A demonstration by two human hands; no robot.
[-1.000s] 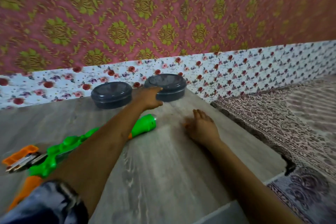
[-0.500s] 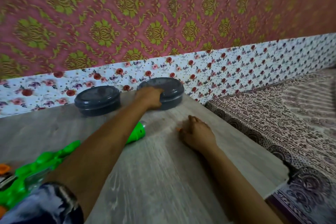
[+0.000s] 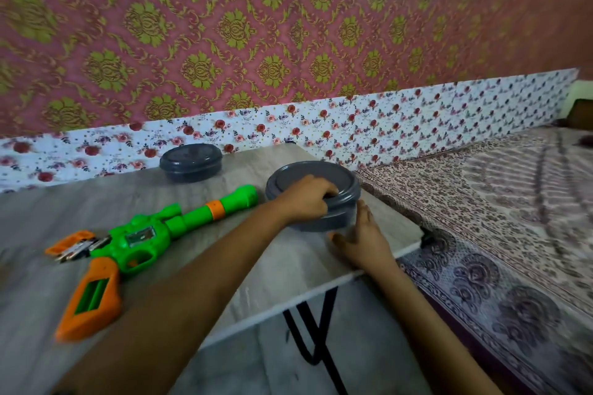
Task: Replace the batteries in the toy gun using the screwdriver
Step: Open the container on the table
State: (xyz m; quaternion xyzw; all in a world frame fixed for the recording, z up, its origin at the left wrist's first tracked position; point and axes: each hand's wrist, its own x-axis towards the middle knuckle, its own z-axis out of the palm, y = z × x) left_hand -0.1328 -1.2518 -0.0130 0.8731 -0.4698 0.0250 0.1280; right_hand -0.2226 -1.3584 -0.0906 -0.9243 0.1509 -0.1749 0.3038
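Observation:
The green and orange toy gun (image 3: 144, 237) lies flat on the grey table (image 3: 224, 285), barrel pointing toward the back right. An orange and metal part (image 3: 75, 247) sits at its rear end. My left hand (image 3: 306, 199) reaches over the gun and grips the rim of a round grey lidded container (image 3: 316, 175) near the table's right edge, fingers curled over the lid. My right hand (image 3: 362, 242) is beside the container's near side, fingers straight and close to its wall. No screwdriver is visible.
A second grey lidded container (image 3: 191, 162) stands at the back by the flowered wall strip. The table's right edge and black folding legs (image 3: 316, 330) are just below my right hand. A patterned bed cover (image 3: 497, 208) fills the right side.
My left hand has drawn the right-hand container away from the wall toward the table's right front edge. My right hand lifted off the table and moved up beside it.

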